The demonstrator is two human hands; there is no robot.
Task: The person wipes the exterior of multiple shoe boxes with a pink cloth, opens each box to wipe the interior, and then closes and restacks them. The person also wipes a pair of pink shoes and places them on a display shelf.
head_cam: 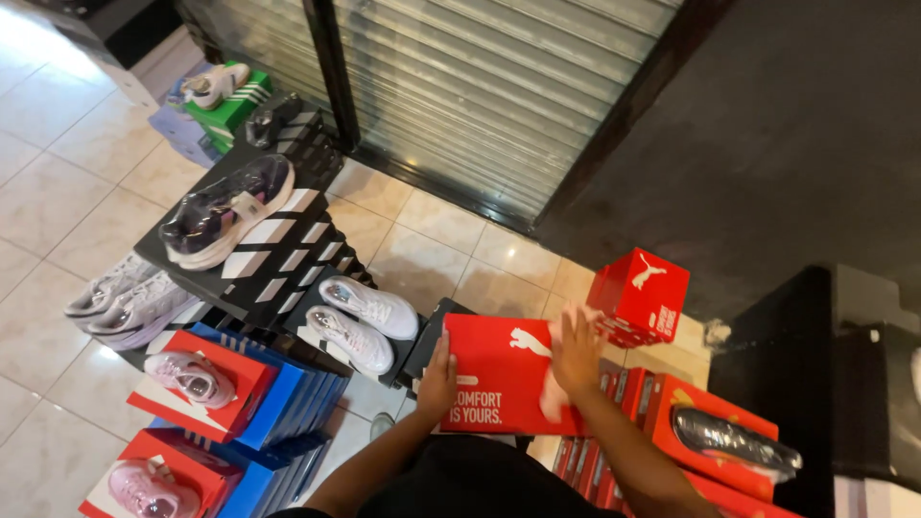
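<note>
A red shoe box (499, 364) lies flat in front of me on top of stacked boxes. My left hand (437, 381) grips its left edge. My right hand (576, 353) presses flat on the lid near its right end, with a pale cloth or paper (554, 398) showing under the fingers. A smaller red box (641, 295) stands just beyond the right hand, on a stack of red boxes.
Black striped boxes (278, 245) carry a dark shoe (225, 211) and a white pair (360, 321). Red and blue boxes with pink shoes (192, 377) sit at lower left. A black shoe (734, 441) rests on a red box at right. A metal shutter (480, 86) stands behind.
</note>
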